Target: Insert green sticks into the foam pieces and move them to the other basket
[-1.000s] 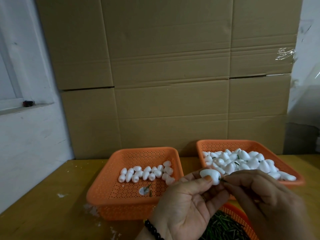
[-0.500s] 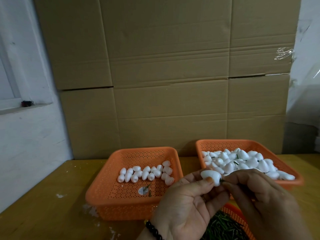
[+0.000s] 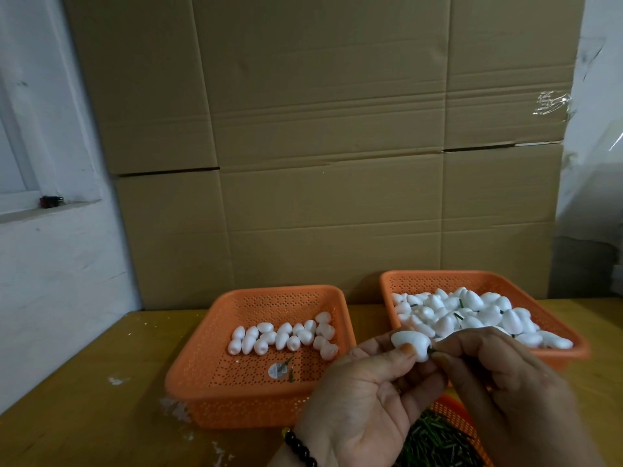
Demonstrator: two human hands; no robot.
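My left hand (image 3: pixel 364 396) pinches a white egg-shaped foam piece (image 3: pixel 412 343) between thumb and fingers in front of the baskets. My right hand (image 3: pixel 505 385) holds a short green stick (image 3: pixel 430 350) whose tip meets the right end of that foam piece. The left orange basket (image 3: pixel 236 392) holds a row of plain foam pieces (image 3: pixel 283 337) and a couple of loose green sticks. The right orange basket (image 3: pixel 559 318) is heaped with foam pieces (image 3: pixel 472 315), some with green sticks showing. A small orange basket (image 3: pixel 455 416) of green sticks (image 3: pixel 435 443) sits under my hands.
Everything sits on a yellowish wooden table (image 3: pixel 84 416) dotted with white foam crumbs. Stacked cardboard boxes (image 3: pixel 320 146) form a wall right behind the baskets. A white wall with a window ledge (image 3: pixel 43 210) lies to the left.
My hands stay together on the foam piece, shifting only slightly. The camera view has drifted a little.
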